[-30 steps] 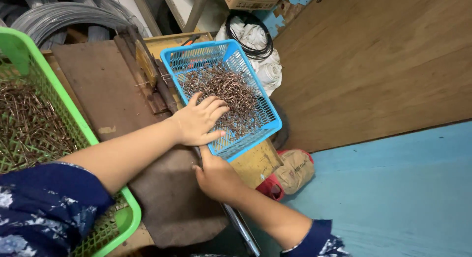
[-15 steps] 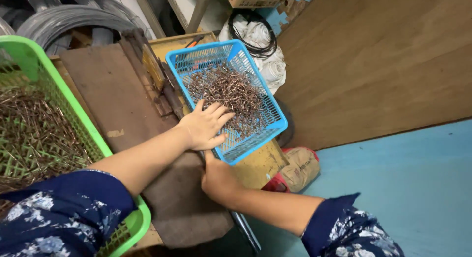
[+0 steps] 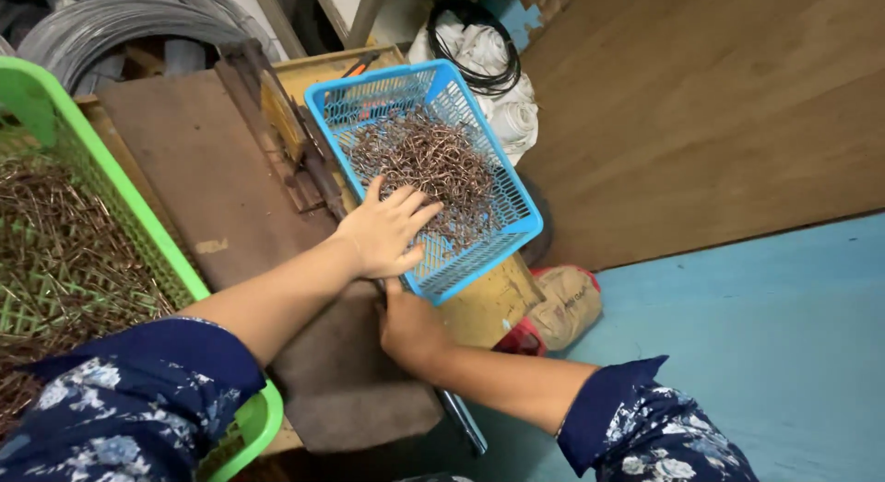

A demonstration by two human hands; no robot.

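- Resting in a blue mesh tray (image 3: 516,226) is a heap of small brown bent-wire pieces (image 3: 433,164), piled toward the middle and far end of the tray.
- Left hand (image 3: 385,231) lies flat over the near edge of the heap, fingers spread wide and palm down, touching the wire pieces without closing on anything.
- Right hand (image 3: 410,327) sits just below the tray's near corner, knuckles up, pressed against the tray's underside or rim; whether its fingers grip the tray cannot be told, since they are hidden beneath.
- Both forearms come out of dark blue flowered sleeves (image 3: 129,408).
- The tray sits tilted on a yellowish wooden box (image 3: 489,302), beside a dark brown board (image 3: 198,178).
- A green plastic basket (image 3: 138,219) at the left holds more of the same brown wire pieces.
- Behind the tray lie a coil of black cable (image 3: 479,53) on white sacks and a bundle of grey wire (image 3: 92,26).
- A tan sack (image 3: 567,307) lies on the blue floor (image 3: 774,353), near a wooden panel (image 3: 719,104).
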